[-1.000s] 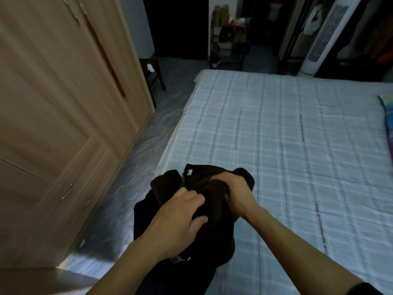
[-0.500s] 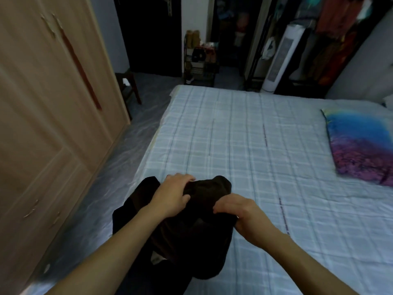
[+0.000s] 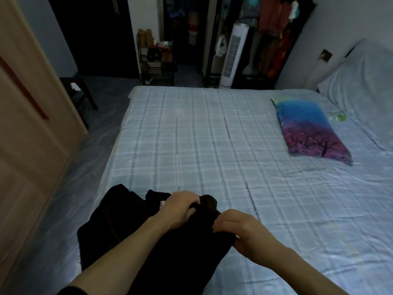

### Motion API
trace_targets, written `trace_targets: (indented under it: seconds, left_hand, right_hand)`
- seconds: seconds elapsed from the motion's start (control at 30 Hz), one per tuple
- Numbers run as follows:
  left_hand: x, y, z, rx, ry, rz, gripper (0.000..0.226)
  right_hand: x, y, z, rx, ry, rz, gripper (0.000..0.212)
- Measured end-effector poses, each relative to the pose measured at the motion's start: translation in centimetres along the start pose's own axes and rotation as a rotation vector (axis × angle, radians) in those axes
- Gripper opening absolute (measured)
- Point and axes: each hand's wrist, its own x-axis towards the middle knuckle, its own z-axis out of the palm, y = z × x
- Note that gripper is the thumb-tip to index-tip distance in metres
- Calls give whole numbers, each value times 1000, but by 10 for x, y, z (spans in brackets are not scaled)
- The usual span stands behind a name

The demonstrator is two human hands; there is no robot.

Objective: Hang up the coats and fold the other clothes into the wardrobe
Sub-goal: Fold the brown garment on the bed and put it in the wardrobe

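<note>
At the near left corner of the bed with the pale blue checked sheet (image 3: 212, 135), a bunched black soft-fabric garment (image 3: 131, 226) lies in loose, rumpled folds, part of it draped over the mattress edge toward the floor. Left hand (image 3: 180, 207) rests on the upper part of the garment, fingers curled into the cloth and gripping a fold beside a small pale label. Right hand (image 3: 240, 228) pinches the garment's right edge, fingers bent and thumb tucked beneath the fabric. Sheet surface is flat, lightly creased, with a woven grid pattern. A rectangular pillow printed in blue shading to purple (image 3: 308, 128) lies on the bed's far right, well apart from the garment. Light wood-grain wardrobe with panelled doors (image 3: 27, 124) stands along the left, doors closed. Floor is covered with glossy, wrinkled clear plastic sheeting (image 3: 63, 209). A tall white slatted tower fan (image 3: 232, 54) stands upright beyond the foot of the bed.
</note>
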Motion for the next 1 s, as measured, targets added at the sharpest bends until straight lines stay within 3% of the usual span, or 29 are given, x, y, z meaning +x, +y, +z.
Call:
trace_targets:
  seconds: [0.13, 0.2, 0.3, 0.33, 0.37, 0.43, 0.5, 0.73, 0.83, 1.0]
  left_hand:
    - [-11, 10, -29, 81, 295, 132, 17]
    - [-19, 22, -38, 87, 395, 233, 19]
    - [-30, 42, -43, 103, 552, 343, 17]
    - [-32, 48, -44, 108, 604, 373, 16]
    - [-34, 54, -44, 116, 647, 402, 14]
    - [-38, 65, -42, 137, 695, 465, 12]
    - [-43, 77, -35, 153, 698, 533, 14]
    - [-60, 101, -1, 230, 514, 717, 10]
    - [-64, 101, 8, 232, 486, 694, 9]
    - [-74, 79, 3, 207, 474, 578, 8]
  right_hand:
    - [-4, 5, -6, 187, -281, 258, 64]
    - [5, 1, -8, 338, -116, 303, 55]
    - [29, -1, -11, 393, 414, 466, 28]
    - [36, 1, -13, 393, 521, 542, 21]
    - [43, 2, -17, 429, 535, 631, 26]
    - [51, 7, -24, 617, 360, 838, 57]
    - [56, 9, -31, 738, 179, 956, 70]
    - [59, 5, -13, 432, -51, 965, 28]
    - [52, 3, -3, 328, 34, 925, 15]
    - [39, 2, -13, 252, 299, 771, 17]
